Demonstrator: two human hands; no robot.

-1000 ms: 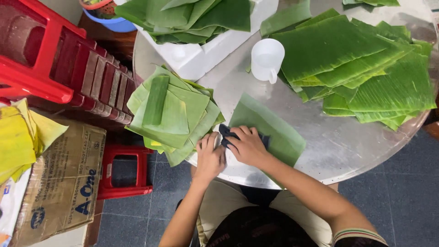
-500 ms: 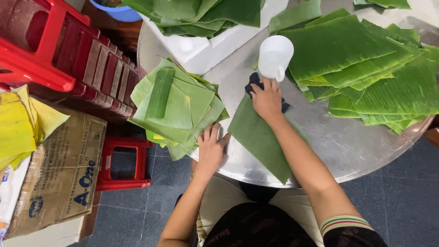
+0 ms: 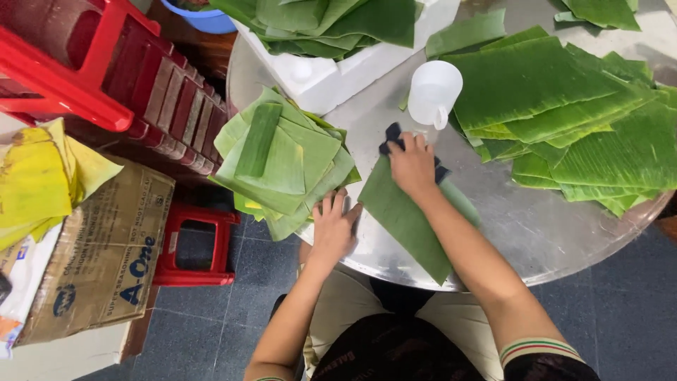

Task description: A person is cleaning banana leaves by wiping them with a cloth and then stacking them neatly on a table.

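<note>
A long green banana leaf piece (image 3: 403,215) lies on the round metal table (image 3: 536,233) in front of me. My right hand (image 3: 412,164) presses a dark cloth (image 3: 392,135) onto the leaf's far end. My left hand (image 3: 333,224) rests flat with fingers spread on the table's near edge, touching the leaf's left side. A white plastic cup (image 3: 433,93) stands just beyond my right hand.
A stack of cut leaf squares (image 3: 282,159) lies left of my hands. Large uncut leaves (image 3: 578,113) cover the table's right side. A white foam box (image 3: 338,70) holds more leaves. Red stools (image 3: 77,77), a cardboard box (image 3: 99,261) and yellow sheets (image 3: 35,183) stand at left.
My right hand slid the cloth along the leaf from its near end to its far end by the cup. My left hand moved slightly toward the table edge.
</note>
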